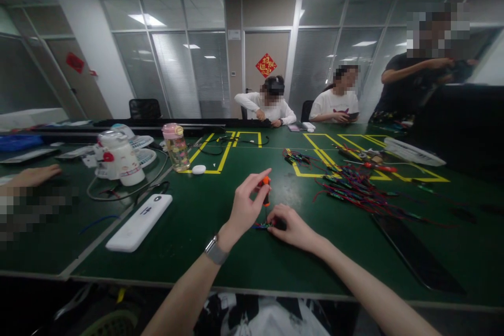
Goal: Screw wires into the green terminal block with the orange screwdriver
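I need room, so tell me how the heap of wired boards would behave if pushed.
The heap would likely drag as a tangle, since its wires cross. Those wires look floppy, lying in loose curves. The small green boards seem light, being narrow strips.

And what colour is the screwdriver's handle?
The screwdriver handle is orange and black; head view.

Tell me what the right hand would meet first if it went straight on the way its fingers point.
The right hand would probably meet the small circuit board at its fingertips first, though depth is unclear and the screwdriver points down close by.
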A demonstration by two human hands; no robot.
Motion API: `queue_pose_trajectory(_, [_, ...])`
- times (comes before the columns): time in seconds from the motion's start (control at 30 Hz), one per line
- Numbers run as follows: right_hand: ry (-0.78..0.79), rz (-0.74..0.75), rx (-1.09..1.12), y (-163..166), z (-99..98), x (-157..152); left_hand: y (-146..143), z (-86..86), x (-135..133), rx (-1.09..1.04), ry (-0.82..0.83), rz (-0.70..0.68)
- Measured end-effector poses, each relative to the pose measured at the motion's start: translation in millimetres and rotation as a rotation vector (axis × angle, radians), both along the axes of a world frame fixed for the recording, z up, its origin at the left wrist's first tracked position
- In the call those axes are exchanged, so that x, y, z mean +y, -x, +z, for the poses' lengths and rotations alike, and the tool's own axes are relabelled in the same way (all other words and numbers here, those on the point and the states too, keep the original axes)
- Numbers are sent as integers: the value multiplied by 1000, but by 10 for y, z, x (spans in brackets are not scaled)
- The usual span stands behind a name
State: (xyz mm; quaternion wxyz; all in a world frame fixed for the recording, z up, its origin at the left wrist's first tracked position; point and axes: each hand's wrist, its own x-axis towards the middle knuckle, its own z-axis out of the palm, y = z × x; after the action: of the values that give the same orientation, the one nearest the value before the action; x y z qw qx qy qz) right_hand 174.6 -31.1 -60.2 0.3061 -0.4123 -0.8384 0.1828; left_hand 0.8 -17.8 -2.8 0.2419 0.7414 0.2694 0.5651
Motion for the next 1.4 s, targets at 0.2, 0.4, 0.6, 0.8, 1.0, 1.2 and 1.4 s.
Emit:
queue_pose_trajectory(0.2, [5, 1, -13, 0, 14, -1, 6, 8, 4, 0, 7, -14])
queue_pose_trajectory(0.4, [3, 8, -9, 7, 32, -14, 1, 6, 32, -20, 44, 46])
queue_pose_trajectory(0.6, [8, 5, -10, 1, 14, -6, 4, -31, 31, 31, 54, -20])
queue_pose_trajectory(0.8, [25, 20, 3, -1, 10, 2, 1, -20, 9, 130, -140, 103])
queue_pose_trajectory(1.0, [28, 14, -11, -1, 29, -3, 3, 7, -7, 126, -89, 21])
queue_pose_trajectory(1.2, [40, 19, 1, -9, 16, -1, 9, -1, 1, 151, -142, 139])
queue_pose_trajectory(1.4, [36, 37, 9, -28, -21, 22, -22, -46, 7, 86, -54, 85])
